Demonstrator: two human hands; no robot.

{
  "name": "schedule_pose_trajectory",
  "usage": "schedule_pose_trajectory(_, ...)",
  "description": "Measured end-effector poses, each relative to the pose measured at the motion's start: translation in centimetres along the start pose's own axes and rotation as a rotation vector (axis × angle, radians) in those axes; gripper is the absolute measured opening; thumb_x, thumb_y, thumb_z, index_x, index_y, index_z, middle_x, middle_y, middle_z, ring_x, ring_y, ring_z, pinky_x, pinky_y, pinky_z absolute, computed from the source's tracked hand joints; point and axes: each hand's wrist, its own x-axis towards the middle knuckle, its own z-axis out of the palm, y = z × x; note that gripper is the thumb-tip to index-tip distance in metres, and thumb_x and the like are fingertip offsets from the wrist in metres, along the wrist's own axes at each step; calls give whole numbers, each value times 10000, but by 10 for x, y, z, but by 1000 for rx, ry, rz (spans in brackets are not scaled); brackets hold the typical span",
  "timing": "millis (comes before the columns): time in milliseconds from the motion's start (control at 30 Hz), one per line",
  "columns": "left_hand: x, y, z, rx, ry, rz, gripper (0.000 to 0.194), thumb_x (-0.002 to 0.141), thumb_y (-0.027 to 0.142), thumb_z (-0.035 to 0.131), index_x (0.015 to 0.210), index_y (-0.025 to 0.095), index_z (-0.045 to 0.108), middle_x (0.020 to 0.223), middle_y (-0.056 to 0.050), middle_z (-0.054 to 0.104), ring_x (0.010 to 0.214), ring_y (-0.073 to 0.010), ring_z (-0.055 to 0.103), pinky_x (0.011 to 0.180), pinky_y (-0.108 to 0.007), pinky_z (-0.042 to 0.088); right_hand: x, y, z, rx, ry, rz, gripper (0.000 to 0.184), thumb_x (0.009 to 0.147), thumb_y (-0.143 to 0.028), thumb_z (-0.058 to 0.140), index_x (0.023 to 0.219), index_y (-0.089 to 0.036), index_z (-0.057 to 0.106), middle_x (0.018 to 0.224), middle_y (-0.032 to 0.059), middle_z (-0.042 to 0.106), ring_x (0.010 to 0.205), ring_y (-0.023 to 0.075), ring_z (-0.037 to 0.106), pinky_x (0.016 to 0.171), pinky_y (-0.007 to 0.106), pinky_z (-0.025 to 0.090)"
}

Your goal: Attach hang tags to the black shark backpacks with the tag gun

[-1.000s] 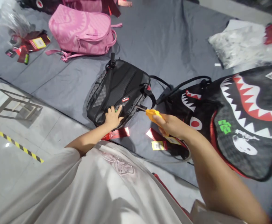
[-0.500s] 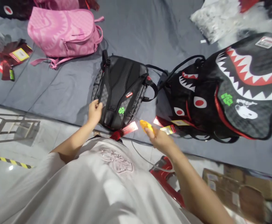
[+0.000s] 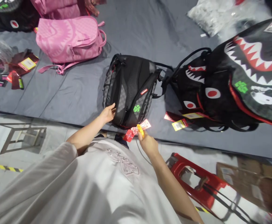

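Note:
A black checkered backpack (image 3: 131,88) lies back-side up on a grey cloth-covered table (image 3: 75,93), with a green mark and a small red label near its bottom. My left hand (image 3: 108,113) grips the bag's lower left edge, fingers curled on it. Closed around a yellow tool (image 3: 140,130), my right hand (image 3: 148,143) is just below the bag's bottom edge. The tool's tip is at the red hang tags (image 3: 137,130) dangling from the bag.
A pink backpack (image 3: 70,39) lies at the back left. Two black shark-mouth bags (image 3: 219,90) lie to the right, with red and yellow tags (image 3: 180,119). Loose tags (image 3: 14,73) sit at far left. A red stool (image 3: 196,182) and cardboard (image 3: 247,183) stand below the table edge.
My right hand drew back from the bag's right side to its bottom edge by the red tags. My left hand shifted from the bag's lower middle to its lower left edge.

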Motion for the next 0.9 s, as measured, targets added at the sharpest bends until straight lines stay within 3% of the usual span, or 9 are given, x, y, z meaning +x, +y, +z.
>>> schedule_pose_trajectory(133,-1,3,-9,-37,-157,-61,374,1014,393,400,865,151,642,733,-31,698,585,-135,661,614,-253,535,11,-17,6,5,8,-145,498,1019,-528,356,1374,-225,529,1039,116,739,985,257,701,745,288,435)
schedule_pose_trajectory(233,0,5,-16,-62,-232,-59,415,1019,437,364,927,149,648,729,-50,710,629,-160,696,667,-267,555,17,-10,9,-11,89,-74,516,1020,-538,351,1397,-220,503,967,109,742,907,240,710,707,277,425)
schedule_pose_trajectory(333,4,2,-21,-62,-200,-71,439,996,494,404,957,135,654,739,-82,725,697,-200,728,769,-317,575,19,8,10,-29,160,95,503,1034,-507,311,1353,-176,516,883,123,736,821,239,711,650,277,391)
schedule_pose_trajectory(400,7,0,-23,-74,-192,-75,476,994,520,392,1030,125,656,811,-109,746,763,-217,742,824,-348,576,20,16,12,-35,179,135,488,1038,-489,310,1341,-161,507,869,128,732,805,240,709,624,277,359)
schedule_pose_trajectory(600,17,-1,-25,-75,-208,-69,593,982,584,351,1221,118,629,942,-143,761,889,-253,746,903,-391,563,42,12,17,-25,158,87,451,1042,-477,304,1287,-156,504,889,128,725,815,221,702,618,263,331)
schedule_pose_trajectory(733,20,-2,-21,-44,-175,-80,597,978,581,360,1188,104,652,925,-149,763,892,-261,745,900,-387,566,49,15,19,-13,144,85,443,1038,-481,319,1265,-157,518,885,122,723,819,226,700,627,258,343)
schedule_pose_trajectory(900,14,-1,-17,-46,-220,-9,437,993,456,410,1066,121,681,912,-135,765,930,-251,742,932,-381,550,38,24,24,-1,166,109,468,1041,-473,313,1356,-168,476,885,125,726,817,233,702,628,267,347)
